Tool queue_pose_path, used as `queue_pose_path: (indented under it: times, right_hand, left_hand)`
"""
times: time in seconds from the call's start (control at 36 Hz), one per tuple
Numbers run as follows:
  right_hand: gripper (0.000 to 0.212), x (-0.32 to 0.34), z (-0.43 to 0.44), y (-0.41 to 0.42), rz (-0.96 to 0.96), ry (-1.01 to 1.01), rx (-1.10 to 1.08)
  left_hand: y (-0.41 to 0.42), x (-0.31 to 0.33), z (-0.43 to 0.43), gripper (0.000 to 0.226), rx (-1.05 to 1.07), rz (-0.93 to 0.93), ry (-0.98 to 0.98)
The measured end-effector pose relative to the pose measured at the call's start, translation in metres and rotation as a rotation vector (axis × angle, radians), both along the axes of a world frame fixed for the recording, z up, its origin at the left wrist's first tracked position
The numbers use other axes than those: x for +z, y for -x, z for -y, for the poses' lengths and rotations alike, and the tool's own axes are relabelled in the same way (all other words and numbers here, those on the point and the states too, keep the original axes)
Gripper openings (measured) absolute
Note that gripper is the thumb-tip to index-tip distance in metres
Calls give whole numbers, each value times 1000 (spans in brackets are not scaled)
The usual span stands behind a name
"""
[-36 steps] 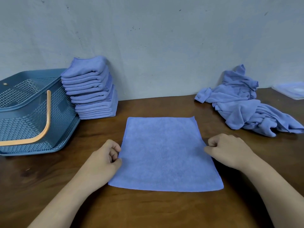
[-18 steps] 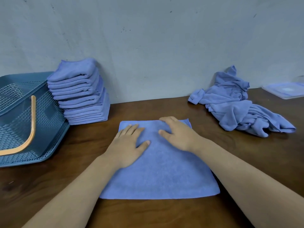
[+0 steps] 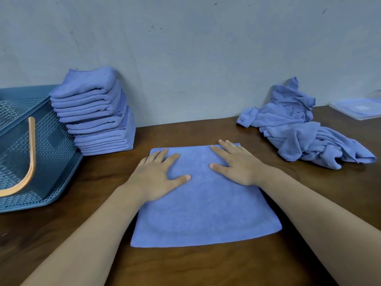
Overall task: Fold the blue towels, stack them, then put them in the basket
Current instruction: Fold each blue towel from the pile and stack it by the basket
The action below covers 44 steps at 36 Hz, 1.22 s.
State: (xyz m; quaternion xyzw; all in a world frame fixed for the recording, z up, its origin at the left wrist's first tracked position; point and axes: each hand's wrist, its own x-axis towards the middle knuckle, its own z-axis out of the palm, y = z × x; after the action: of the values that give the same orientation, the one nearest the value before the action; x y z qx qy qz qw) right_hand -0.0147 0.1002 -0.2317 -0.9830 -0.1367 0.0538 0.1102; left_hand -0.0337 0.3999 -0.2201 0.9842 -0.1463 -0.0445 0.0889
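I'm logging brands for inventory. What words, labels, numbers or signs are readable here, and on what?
None readable. No print shows on the flat towel, the folded stack, the crumpled pile, the basket or the wall. The clear plastic lid at the right edge shows no legible marking either.

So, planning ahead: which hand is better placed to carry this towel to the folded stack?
Probably left: the left hand rests on the towel nearer the folded stack; the right hand lies farther.

One spread towel (image 3: 206, 207), one folded stack (image 3: 92, 112), one crumpled heap (image 3: 299, 133), one basket (image 3: 51, 157), one clear lid (image 3: 358, 108)
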Motion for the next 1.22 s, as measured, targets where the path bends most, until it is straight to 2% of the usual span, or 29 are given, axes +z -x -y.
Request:
queue_pose_path:
  times: [0.11,0.28,0.5,0.58,0.69,0.78,0.89,1.0,1.22]
  right_hand:
    - [80,4,-2,-12,-11,27,-3]
    - [78,6,-1,-25,-19,25,-15]
    - [81,-1,4,-28,-5,-21,-35]
    - [77,-1,7,-26,44,-87,-25]
    - [66,4,12,-11,214,-138,109]
    - [58,13,7,15,178,-173,172]
    - [61,15,-5,57,73,-53,245]
    - [67,19,0,95,-40,9,251]
    - [67,13,8,128,0,91,225]
  left_hand:
    - [-15,-1,-2,102,22,-78,-4]
    - [-33,1,-7,116,18,-51,31]
    - [-43,-4,-16,114,2,-83,57]
    - [-44,-8,-20,99,-1,-29,153]
    - [-39,-12,-25,55,-22,261,334]
    - [-17,-6,-16,41,-142,294,387]
    - [18,-7,-3,45,-267,226,267]
    - [41,-11,-4,66,-302,76,125]
    - [59,-8,-14,75,-306,5,-45]
